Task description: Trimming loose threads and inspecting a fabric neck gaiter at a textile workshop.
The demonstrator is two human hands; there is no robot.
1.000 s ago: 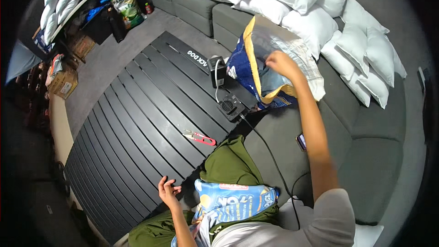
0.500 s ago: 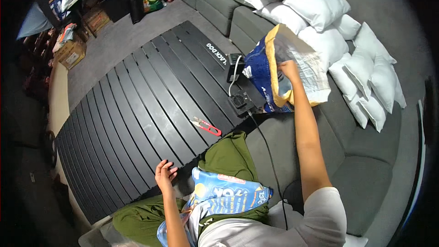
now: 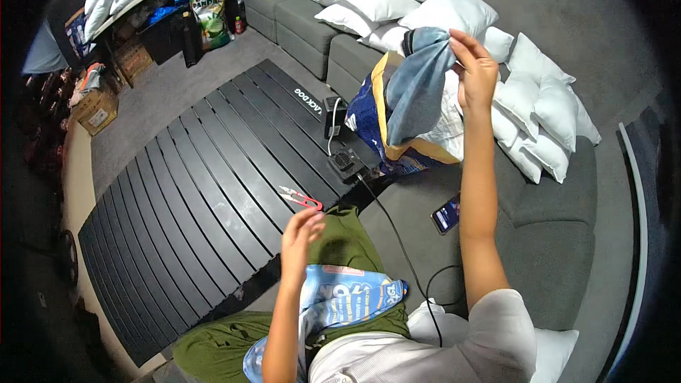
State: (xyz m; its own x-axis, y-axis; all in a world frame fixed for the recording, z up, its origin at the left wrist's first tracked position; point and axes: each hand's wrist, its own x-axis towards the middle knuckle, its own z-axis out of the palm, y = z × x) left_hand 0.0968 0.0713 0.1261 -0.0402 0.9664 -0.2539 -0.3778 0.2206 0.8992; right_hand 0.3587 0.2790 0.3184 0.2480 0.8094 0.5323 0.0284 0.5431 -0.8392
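Observation:
My right hand (image 3: 475, 71), raised at the far right, pinches the top of a blue-grey denim-like cloth (image 3: 420, 92). The cloth hangs down into the mouth of a blue sack (image 3: 363, 108) with a folded yellow rim; its lower end is hidden inside. A dark band shows at the cloth's upper left edge. My left hand (image 3: 301, 235) hovers above my lap, fingers loosely apart and holding nothing. Just beyond it, red-handled thread snips (image 3: 305, 200) lie on the black slatted table (image 3: 206, 198). A light-blue printed plastic bag (image 3: 351, 298) rests across my lap.
A small black device (image 3: 346, 163) with a cable sits at the table's right edge. A phone (image 3: 446, 214) lies on the grey sofa (image 3: 546, 255). Several white pillows (image 3: 454, 13) are heaped behind the sack. Cardboard boxes (image 3: 96, 110) stand at the far left.
My right hand has come up out of the sack, drawing the blue-grey cloth with it. My left hand has moved right and up, closer to the snips. The phone now shows.

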